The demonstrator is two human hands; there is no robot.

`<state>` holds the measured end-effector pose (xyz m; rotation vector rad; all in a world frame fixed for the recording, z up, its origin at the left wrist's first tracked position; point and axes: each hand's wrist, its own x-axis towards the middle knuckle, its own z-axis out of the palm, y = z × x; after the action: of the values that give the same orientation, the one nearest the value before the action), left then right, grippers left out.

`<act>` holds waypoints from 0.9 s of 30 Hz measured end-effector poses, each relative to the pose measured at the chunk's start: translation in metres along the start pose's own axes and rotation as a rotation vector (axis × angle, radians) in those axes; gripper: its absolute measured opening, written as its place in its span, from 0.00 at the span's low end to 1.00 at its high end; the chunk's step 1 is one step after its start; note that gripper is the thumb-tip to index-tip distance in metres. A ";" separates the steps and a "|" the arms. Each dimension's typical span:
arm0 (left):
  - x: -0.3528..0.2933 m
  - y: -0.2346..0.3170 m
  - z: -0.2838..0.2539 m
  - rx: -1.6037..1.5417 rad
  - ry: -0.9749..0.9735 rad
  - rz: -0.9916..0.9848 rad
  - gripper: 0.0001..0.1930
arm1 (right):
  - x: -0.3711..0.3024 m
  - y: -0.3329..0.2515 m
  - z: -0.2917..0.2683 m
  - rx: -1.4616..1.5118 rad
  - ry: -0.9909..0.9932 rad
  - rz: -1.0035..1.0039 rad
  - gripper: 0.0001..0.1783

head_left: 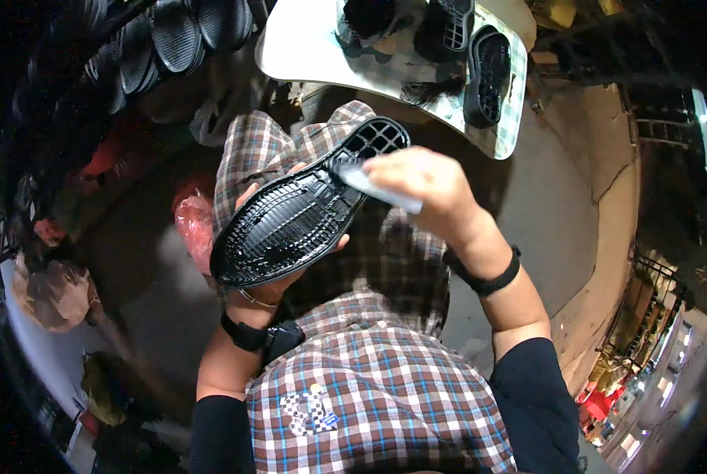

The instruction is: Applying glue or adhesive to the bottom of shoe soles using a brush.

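The left grip (284, 286) is closed about a black shoe sole (286, 221), supporting it from beneath; fingers show past its left edge and a digit at its right edge. Most of this grip is concealed by the sole. The right grip (426, 180) is narrow, pinching a brush (381, 192) with a pale, flat handle; its dark bristles meet the sole's inner face at the narrow middle, just short of the gridded heel.

The sole lies above the left grip and to the left of the right grip, ribbed cavity upward, slanting from its broad toe, near left, to its heel, far right. Its surface is glossy.

Beneath are legs in checked cloth (247, 154). Left of the sole is a red plastic bag (194, 225). Beyond the knees stands a white tabletop (306, 51), bearing a second black sole (489, 75) at its right end and further dark items, indistinct. At far left, several black soles (176, 35) are grouped together.
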<state>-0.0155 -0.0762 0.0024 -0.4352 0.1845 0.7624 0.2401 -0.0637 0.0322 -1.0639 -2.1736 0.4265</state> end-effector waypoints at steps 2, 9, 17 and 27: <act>0.000 -0.002 0.008 0.087 0.070 0.017 0.33 | -0.005 0.029 -0.007 -0.130 0.124 0.101 0.13; 0.002 -0.003 0.006 0.094 0.003 0.023 0.32 | -0.002 0.015 -0.009 -0.027 0.025 0.066 0.21; 0.003 -0.014 0.013 0.280 -0.060 0.124 0.33 | -0.004 0.039 -0.018 -0.272 0.048 0.117 0.15; 0.009 -0.018 0.013 0.081 0.001 -0.011 0.32 | -0.013 0.005 -0.035 -0.439 -0.075 0.261 0.11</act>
<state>0.0038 -0.0766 0.0165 -0.3599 0.2134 0.7414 0.2725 -0.0711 0.0492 -1.6033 -2.2588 0.1005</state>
